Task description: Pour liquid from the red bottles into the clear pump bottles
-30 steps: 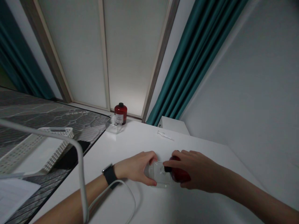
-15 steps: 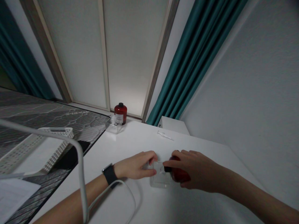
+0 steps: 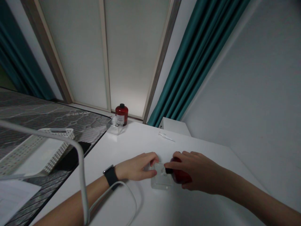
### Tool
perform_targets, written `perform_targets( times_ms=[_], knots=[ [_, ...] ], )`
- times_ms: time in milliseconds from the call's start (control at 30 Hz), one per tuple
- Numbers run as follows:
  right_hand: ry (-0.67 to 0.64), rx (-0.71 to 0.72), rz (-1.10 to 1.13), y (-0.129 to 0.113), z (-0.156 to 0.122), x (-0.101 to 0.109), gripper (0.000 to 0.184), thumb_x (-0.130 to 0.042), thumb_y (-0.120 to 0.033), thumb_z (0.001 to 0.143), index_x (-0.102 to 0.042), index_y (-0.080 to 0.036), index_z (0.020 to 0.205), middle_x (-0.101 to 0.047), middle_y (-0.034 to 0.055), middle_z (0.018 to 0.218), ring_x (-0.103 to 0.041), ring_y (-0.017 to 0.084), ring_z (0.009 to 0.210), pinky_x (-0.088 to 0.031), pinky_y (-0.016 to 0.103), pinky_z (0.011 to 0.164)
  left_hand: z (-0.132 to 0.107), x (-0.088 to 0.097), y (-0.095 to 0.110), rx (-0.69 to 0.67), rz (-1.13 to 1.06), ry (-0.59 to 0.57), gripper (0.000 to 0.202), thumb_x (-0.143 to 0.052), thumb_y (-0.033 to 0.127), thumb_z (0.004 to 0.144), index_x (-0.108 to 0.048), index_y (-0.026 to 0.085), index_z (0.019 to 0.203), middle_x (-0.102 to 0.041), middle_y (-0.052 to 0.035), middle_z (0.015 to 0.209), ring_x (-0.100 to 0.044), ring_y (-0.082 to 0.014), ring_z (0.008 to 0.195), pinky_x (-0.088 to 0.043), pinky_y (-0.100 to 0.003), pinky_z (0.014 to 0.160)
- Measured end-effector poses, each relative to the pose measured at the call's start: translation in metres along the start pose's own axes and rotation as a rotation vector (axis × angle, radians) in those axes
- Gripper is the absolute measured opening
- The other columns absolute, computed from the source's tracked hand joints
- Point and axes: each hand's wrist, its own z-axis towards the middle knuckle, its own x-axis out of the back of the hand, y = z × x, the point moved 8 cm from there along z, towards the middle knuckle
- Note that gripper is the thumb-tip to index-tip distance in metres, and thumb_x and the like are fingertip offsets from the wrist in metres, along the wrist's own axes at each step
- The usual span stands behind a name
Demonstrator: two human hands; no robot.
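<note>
My right hand (image 3: 199, 171) grips a red bottle (image 3: 181, 174) lying on its side, its black cap (image 3: 168, 171) pointing left at a transparent plastic box (image 3: 161, 178). That box lies flat on the white table (image 3: 131, 147). My left hand (image 3: 137, 166) rests beside it, with fingertips at the box's upper left edge, not wrapped around it. The bottle's cap touches or nearly touches the box; I cannot tell which. A black watch (image 3: 110, 175) circles my left wrist.
At the table's far end stand a similar red bottle (image 3: 121, 115) and another transparent box (image 3: 114, 127). A small white plastic item (image 3: 166, 137) lies nearby. A white cable (image 3: 123, 185) runs by my left forearm. A white perforated basket (image 3: 56, 141) and bent white lamp tube (image 3: 80, 157) stand left.
The transparent box has gone from tilted in my left hand to flat on the table. My left hand has loosened and flattened. The right hand and bottle stay nearly still.
</note>
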Motion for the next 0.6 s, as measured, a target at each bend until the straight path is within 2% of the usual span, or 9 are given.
perform_targets(
  times_ms=[600],
  knots=[
    [0.012,0.028,-0.037,-0.0037,0.0002,0.0039,0.075,-0.082,-0.026,0.073,-0.047,-0.045,0.137,-0.061,0.0048,0.117,-0.064,0.028,0.090,-0.050,0.042,0.075,-0.0003,0.0005,-0.0003,0.010,0.020,-0.006,0.021,-0.059,0.025,0.085,-0.052,0.019,0.104,-0.060,-0.0051,0.099,-0.057,-0.0211,0.087,-0.043,-0.031,0.077]
  ],
)
